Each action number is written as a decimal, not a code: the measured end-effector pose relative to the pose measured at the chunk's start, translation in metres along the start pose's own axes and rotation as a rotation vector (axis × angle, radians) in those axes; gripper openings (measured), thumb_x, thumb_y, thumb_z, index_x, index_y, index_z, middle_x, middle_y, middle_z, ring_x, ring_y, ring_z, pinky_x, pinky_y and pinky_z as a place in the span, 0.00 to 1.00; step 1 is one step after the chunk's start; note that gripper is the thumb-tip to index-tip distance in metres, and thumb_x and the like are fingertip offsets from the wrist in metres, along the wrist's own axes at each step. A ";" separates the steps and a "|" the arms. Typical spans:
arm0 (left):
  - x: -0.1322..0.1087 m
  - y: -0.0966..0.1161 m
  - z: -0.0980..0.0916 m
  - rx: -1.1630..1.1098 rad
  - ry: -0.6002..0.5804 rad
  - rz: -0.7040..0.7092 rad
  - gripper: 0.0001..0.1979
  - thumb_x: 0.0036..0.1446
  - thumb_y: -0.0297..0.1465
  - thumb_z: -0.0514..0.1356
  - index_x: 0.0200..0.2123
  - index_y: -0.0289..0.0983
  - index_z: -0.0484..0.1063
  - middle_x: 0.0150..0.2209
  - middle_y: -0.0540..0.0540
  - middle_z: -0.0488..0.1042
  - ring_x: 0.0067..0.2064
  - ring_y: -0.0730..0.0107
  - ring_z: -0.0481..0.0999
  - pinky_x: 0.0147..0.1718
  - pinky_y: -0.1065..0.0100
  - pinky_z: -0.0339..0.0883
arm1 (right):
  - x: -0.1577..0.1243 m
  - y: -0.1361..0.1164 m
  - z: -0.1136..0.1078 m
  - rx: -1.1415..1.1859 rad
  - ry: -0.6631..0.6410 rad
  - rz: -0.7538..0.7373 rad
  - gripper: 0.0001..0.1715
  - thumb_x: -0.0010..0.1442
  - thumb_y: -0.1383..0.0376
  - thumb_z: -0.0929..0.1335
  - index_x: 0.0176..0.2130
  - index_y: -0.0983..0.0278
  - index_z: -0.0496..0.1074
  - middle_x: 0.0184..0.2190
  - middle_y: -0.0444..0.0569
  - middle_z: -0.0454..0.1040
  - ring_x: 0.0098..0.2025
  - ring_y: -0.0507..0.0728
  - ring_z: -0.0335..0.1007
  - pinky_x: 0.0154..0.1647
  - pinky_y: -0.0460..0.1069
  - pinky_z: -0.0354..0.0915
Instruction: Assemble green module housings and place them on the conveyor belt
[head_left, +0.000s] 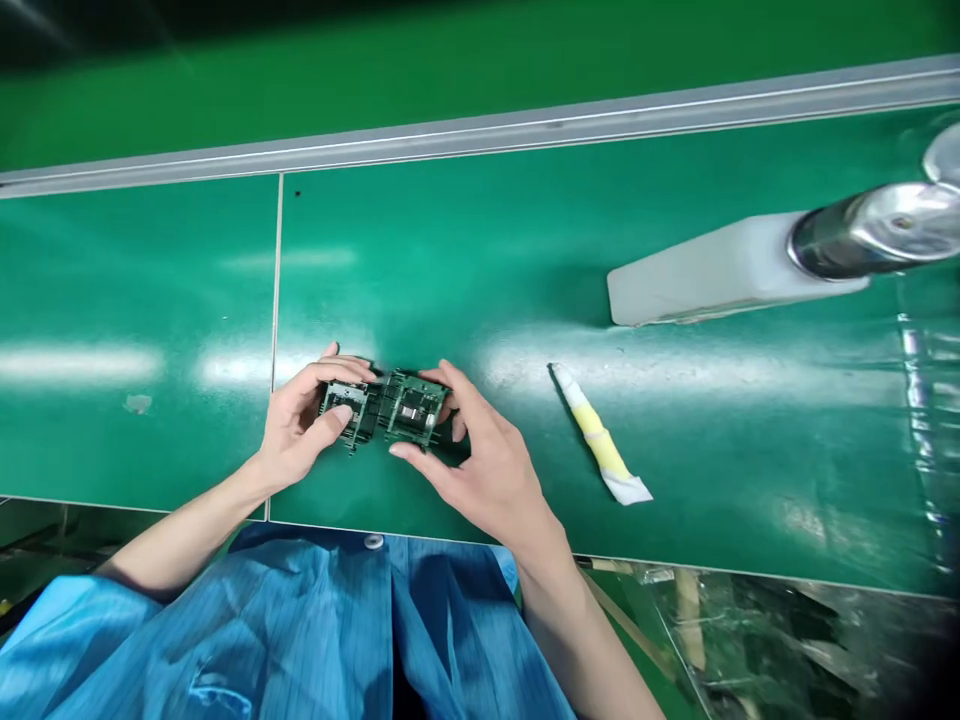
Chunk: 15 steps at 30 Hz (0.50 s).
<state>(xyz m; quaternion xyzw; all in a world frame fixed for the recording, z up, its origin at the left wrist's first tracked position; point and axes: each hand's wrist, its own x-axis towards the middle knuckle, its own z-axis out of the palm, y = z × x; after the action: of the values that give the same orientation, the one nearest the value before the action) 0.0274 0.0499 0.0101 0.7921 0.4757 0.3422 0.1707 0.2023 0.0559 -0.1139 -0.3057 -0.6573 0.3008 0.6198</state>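
Two stacks of green circuit boards are held side by side over the green work surface. Around the left circuit board stack my left hand is closed, its thumb pressed on the upper face. My right hand grips the right circuit board stack by its edges, fingers at the far side and thumb at the near side. The inner edges of the stacks are close together; whether they are joined I cannot tell. Fingertips beneath the boards are partly hidden.
A tool wrapped in white and yellow lies right of my right hand. Farther right is a whitish bottle with a metal top. A metal rail runs along the back of the green table. Plastic-covered items sit below the front edge.
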 end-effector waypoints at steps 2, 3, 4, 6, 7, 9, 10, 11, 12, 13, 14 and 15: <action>0.000 0.002 -0.001 0.047 -0.017 0.005 0.09 0.58 0.37 0.65 0.41 0.41 0.75 0.44 0.44 0.81 0.53 0.59 0.78 0.67 0.45 0.55 | -0.001 0.000 0.000 -0.003 -0.023 -0.008 0.41 0.65 0.60 0.73 0.68 0.62 0.52 0.56 0.55 0.71 0.43 0.59 0.74 0.48 0.55 0.76; 0.001 0.002 -0.001 0.064 -0.017 0.006 0.08 0.58 0.37 0.65 0.40 0.41 0.76 0.43 0.44 0.81 0.52 0.59 0.78 0.67 0.46 0.55 | -0.002 -0.001 0.000 -0.006 -0.028 -0.007 0.42 0.64 0.60 0.73 0.68 0.62 0.53 0.56 0.55 0.70 0.46 0.60 0.73 0.50 0.56 0.75; 0.001 0.002 0.001 0.071 -0.012 0.008 0.07 0.59 0.36 0.66 0.38 0.41 0.76 0.42 0.45 0.81 0.51 0.60 0.79 0.67 0.46 0.56 | -0.002 -0.001 0.001 -0.007 -0.030 -0.006 0.42 0.63 0.60 0.74 0.67 0.62 0.53 0.56 0.55 0.70 0.49 0.61 0.73 0.51 0.57 0.74; 0.002 0.002 0.003 0.057 0.011 0.018 0.05 0.59 0.35 0.65 0.37 0.41 0.76 0.38 0.48 0.81 0.48 0.63 0.80 0.66 0.48 0.57 | -0.003 -0.001 0.002 0.005 -0.025 -0.022 0.42 0.63 0.61 0.75 0.67 0.62 0.53 0.57 0.55 0.70 0.52 0.62 0.72 0.53 0.58 0.74; 0.002 0.002 0.004 0.047 0.021 0.027 0.04 0.59 0.34 0.65 0.36 0.41 0.77 0.37 0.49 0.80 0.47 0.64 0.80 0.66 0.49 0.57 | -0.003 -0.001 0.002 0.012 -0.022 -0.035 0.42 0.62 0.62 0.75 0.66 0.63 0.54 0.57 0.56 0.70 0.53 0.62 0.71 0.53 0.59 0.73; 0.001 0.003 0.003 0.027 0.024 0.039 0.04 0.60 0.34 0.65 0.39 0.43 0.78 0.39 0.49 0.80 0.49 0.65 0.79 0.66 0.52 0.59 | -0.004 -0.001 0.001 0.014 -0.013 -0.061 0.43 0.61 0.62 0.76 0.66 0.63 0.54 0.57 0.56 0.70 0.53 0.63 0.71 0.53 0.59 0.73; 0.000 0.004 0.000 0.010 0.009 0.038 0.08 0.60 0.35 0.65 0.43 0.44 0.78 0.42 0.48 0.80 0.51 0.64 0.79 0.65 0.54 0.59 | -0.004 -0.002 -0.001 0.008 -0.008 -0.068 0.43 0.61 0.63 0.76 0.65 0.63 0.55 0.56 0.56 0.70 0.52 0.63 0.71 0.53 0.59 0.73; -0.001 0.005 -0.005 -0.010 -0.018 0.031 0.13 0.61 0.36 0.64 0.49 0.45 0.76 0.48 0.47 0.80 0.55 0.63 0.77 0.65 0.55 0.60 | -0.005 -0.002 -0.003 -0.001 -0.005 -0.068 0.42 0.61 0.63 0.76 0.65 0.64 0.55 0.56 0.56 0.71 0.51 0.63 0.72 0.53 0.59 0.73; -0.003 0.006 -0.012 -0.026 -0.064 0.021 0.20 0.61 0.38 0.63 0.56 0.46 0.72 0.54 0.45 0.77 0.60 0.61 0.73 0.66 0.55 0.60 | -0.005 -0.003 -0.005 -0.012 -0.002 -0.065 0.41 0.60 0.63 0.76 0.64 0.64 0.57 0.55 0.56 0.71 0.50 0.62 0.72 0.52 0.59 0.73; -0.006 0.007 -0.020 -0.030 -0.126 0.009 0.26 0.62 0.39 0.62 0.62 0.47 0.66 0.60 0.43 0.72 0.64 0.59 0.69 0.66 0.55 0.59 | -0.005 -0.003 -0.007 -0.021 0.002 -0.059 0.39 0.60 0.62 0.76 0.63 0.64 0.58 0.53 0.56 0.72 0.49 0.62 0.73 0.51 0.58 0.73; -0.009 0.007 -0.029 -0.014 -0.192 -0.004 0.32 0.61 0.39 0.62 0.67 0.47 0.60 0.65 0.42 0.66 0.67 0.58 0.64 0.68 0.55 0.57 | -0.006 -0.003 -0.010 -0.030 0.003 -0.050 0.38 0.61 0.61 0.76 0.62 0.65 0.59 0.52 0.56 0.73 0.48 0.62 0.73 0.50 0.58 0.73; -0.013 0.006 -0.038 0.024 -0.254 -0.018 0.36 0.60 0.38 0.63 0.69 0.47 0.55 0.68 0.42 0.61 0.70 0.58 0.60 0.69 0.55 0.55 | -0.006 -0.003 -0.011 -0.038 0.002 -0.037 0.37 0.61 0.60 0.76 0.61 0.65 0.61 0.50 0.56 0.73 0.47 0.62 0.73 0.48 0.58 0.73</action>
<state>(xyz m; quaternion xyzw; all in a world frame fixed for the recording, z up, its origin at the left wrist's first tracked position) 0.0010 0.0336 0.0357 0.8266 0.4616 0.2321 0.2232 0.2137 0.0495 -0.1153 -0.3054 -0.6677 0.2766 0.6200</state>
